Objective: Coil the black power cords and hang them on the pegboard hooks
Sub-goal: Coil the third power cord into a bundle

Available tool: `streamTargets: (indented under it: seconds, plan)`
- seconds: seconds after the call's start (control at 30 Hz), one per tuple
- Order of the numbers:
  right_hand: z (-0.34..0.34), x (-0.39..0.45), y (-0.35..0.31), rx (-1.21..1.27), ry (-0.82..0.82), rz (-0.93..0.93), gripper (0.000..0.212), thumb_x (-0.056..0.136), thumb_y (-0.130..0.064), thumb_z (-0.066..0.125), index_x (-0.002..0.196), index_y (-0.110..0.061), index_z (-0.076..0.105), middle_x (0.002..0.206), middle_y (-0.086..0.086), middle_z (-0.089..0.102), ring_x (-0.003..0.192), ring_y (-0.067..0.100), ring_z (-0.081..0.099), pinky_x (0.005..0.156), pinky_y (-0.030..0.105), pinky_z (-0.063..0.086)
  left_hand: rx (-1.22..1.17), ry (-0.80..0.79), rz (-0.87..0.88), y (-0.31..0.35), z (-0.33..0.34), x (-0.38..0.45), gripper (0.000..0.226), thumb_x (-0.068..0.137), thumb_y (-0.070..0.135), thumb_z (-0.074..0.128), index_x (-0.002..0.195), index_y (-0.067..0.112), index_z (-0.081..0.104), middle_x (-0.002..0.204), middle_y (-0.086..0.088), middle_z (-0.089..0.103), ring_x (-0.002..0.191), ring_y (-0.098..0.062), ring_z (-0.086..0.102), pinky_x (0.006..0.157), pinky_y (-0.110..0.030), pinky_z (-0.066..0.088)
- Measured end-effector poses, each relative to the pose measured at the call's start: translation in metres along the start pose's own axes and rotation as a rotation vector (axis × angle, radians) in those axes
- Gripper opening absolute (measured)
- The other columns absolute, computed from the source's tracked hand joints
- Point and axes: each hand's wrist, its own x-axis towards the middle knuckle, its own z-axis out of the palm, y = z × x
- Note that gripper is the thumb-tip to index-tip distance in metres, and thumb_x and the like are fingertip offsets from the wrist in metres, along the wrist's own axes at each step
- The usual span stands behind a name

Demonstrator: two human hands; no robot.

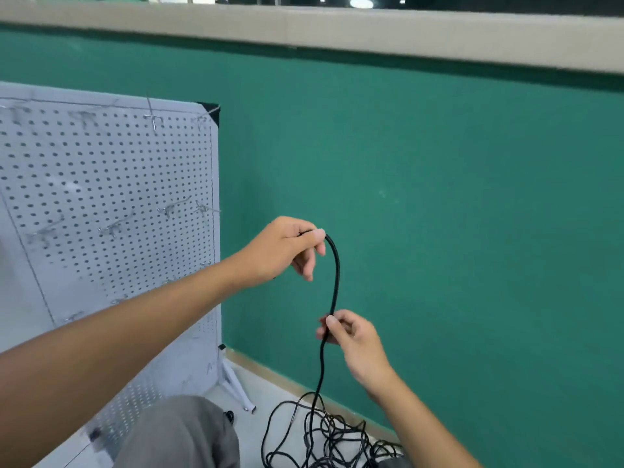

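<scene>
My left hand (287, 249) is raised in front of the green wall and pinches the upper end of a black power cord (335, 275) between thumb and forefinger. The cord arcs over and drops to my right hand (351, 336), which pinches it lower down. Below that hand the cord runs to a loose tangle of black cord (324, 437) on the floor. The white pegboard (108, 204) stands to the left, with several metal hooks (172, 207) sticking out; none of them carries a cord.
The pegboard stands on a white leg (236, 388) beside the green wall (439, 197). My grey-trousered knee (182, 434) is at the bottom, left of the tangle. A pale ledge (337, 32) runs along the top of the wall.
</scene>
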Motion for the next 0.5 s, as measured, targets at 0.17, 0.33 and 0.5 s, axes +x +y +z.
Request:
streamTargets:
  seconds: [0.17,0.33,0.5]
  plan:
    - [-0.008,-0.002,-0.077,0.089,0.088,-0.122,0.013,0.100,0.001,0.057,0.092,-0.002,0.066,0.068,0.009,0.068,0.056,0.012,0.060,0.064,0.020,0.055,-0.128,0.060,0.024,0.056,-0.022,-0.004,0.029,0.109,0.020,0.047,0.105,0.003,0.069,0.062,-0.008,0.065,0.059,-0.018,0.062,0.064,-0.026,0.054]
    - [-0.026,0.002,-0.177,0.079,0.185,-0.289,0.013,0.102,-0.007,0.058,0.097,-0.006,0.069,0.066,-0.001,0.067,0.056,0.009,0.057,0.059,0.018,0.052,-0.234,0.019,0.067,0.124,-0.037,-0.007,0.032,0.111,0.029,0.043,0.127,0.007,0.059,0.069,-0.006,0.060,0.056,-0.021,0.052,0.047,-0.024,0.036]
    - [-0.035,-0.022,-0.271,0.117,0.201,-0.468,0.015,0.103,-0.013,0.058,0.097,-0.012,0.071,0.068,-0.004,0.065,0.058,0.009,0.055,0.063,0.023,0.050,-0.341,0.056,0.196,0.180,-0.037,-0.027,0.034,0.110,0.034,0.043,0.133,0.014,0.060,0.085,-0.006,0.065,0.059,-0.020,0.055,0.045,-0.020,0.036]
